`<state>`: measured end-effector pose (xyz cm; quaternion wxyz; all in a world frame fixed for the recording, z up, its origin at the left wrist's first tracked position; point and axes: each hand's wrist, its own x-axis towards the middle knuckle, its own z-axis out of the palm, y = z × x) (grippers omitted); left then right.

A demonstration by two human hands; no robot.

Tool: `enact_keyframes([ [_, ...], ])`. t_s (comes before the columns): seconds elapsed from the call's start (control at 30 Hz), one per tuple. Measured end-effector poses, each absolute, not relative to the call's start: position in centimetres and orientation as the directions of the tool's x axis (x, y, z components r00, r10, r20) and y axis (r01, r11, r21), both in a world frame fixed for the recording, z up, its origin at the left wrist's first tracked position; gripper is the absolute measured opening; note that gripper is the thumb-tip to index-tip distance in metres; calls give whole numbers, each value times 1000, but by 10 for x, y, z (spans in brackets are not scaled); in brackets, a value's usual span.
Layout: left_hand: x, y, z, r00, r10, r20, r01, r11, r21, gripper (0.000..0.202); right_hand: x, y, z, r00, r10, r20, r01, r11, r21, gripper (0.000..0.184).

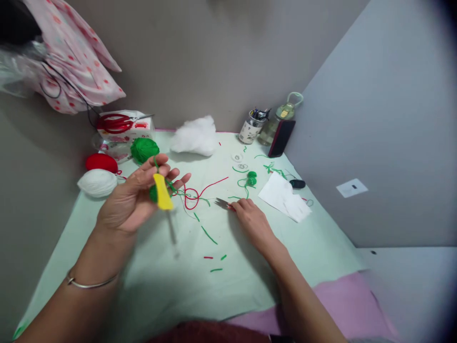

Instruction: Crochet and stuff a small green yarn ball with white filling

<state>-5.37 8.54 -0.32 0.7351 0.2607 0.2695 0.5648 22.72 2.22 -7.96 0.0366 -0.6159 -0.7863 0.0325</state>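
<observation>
Cloth (243, 278) of pale green covers the table, and a grey wall (221, 62) rises behind the white fluff (194, 136). Left of the fluff sit green (144, 150), red (101, 164) and white yarn balls (97, 183), near red-handled scissors (116, 124) on a box; right of it stand a pen cup (248, 133), a bottle (269, 132) and a dark phone (282, 138). Nearer than the fluff, a loose red strand (191, 197) lies between the hands, which are apart: the left hand (124, 202) holds a yellow-handled tool (163, 192), shaft blurred, with green yarn (153, 193); the right hand (252, 221) is closed on small scissors (223, 203).
</observation>
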Motion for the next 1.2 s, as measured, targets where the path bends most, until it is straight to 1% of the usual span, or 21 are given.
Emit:
enact_keyframes([
  [0.1, -61, 84, -1, 233, 971, -50, -747, 212, 630, 23, 234, 25, -93, -241, 968, 70, 961, 248, -121, 26],
  [0.2, -65, 84, -2, 278, 960, 4, -775, 222, 591, 31, 238, 27, -88, -222, 967, 126, 956, 241, -169, 33],
  [0.27, -64, 83, -3, 289, 957, 26, -772, 216, 598, 32, 236, 26, -74, -202, 964, 171, 923, 246, -295, 37],
  [0.3, -62, 83, -4, 290, 956, 30, -766, 213, 607, 31, 233, 26, -64, -184, 961, 206, 859, 259, -441, 34],
  [0.33, -60, 82, -4, 292, 956, 28, -757, 212, 618, 30, 228, 26, -54, -183, 959, 215, 758, 277, -591, 31],
  [0.37, -58, 80, -5, 292, 956, 22, -746, 213, 631, 29, 223, 26, -44, -187, 959, 212, 657, 282, -699, 32],
  [0.4, -56, 78, -5, 291, 957, 15, -736, 213, 643, 28, 217, 27, -35, -200, 957, 210, 583, 289, -760, 34],
  [0.43, -55, 76, -4, 291, 957, 7, -727, 216, 651, 27, 212, 27, -27, -231, 951, 204, 537, 299, -788, 35],
  [0.47, -53, 74, -4, 289, 957, 3, -720, 216, 659, 26, 206, 27, -20, -269, 942, 202, 514, 317, -797, 33],
  [0.6, -50, 65, 0, 267, 964, 5, -711, 193, 677, 21, 193, 26, -6, -329, 917, 227, 543, 380, -749, 26],
  [0.73, -51, 58, 0, 286, 958, -2, -712, 214, 669, 24, 188, 22, -1, -323, 905, 277, 521, 415, -746, 26],
  [0.93, -51, 46, -10, 298, 954, 42, -719, 195, 667, 28, 178, 16, 5, -373, 886, 278, 598, 458, -658, 28],
  [1.1, -48, 29, -6, 358, 930, 82, -710, 214, 671, 26, 181, 8, 5, -467, 835, 290, 516, 524, -678, 27],
  [1.2, -46, 17, 0, 362, 930, 71, -685, 214, 697, 25, 184, 1, 5, -504, 813, 290, 476, 542, -693, 27],
])
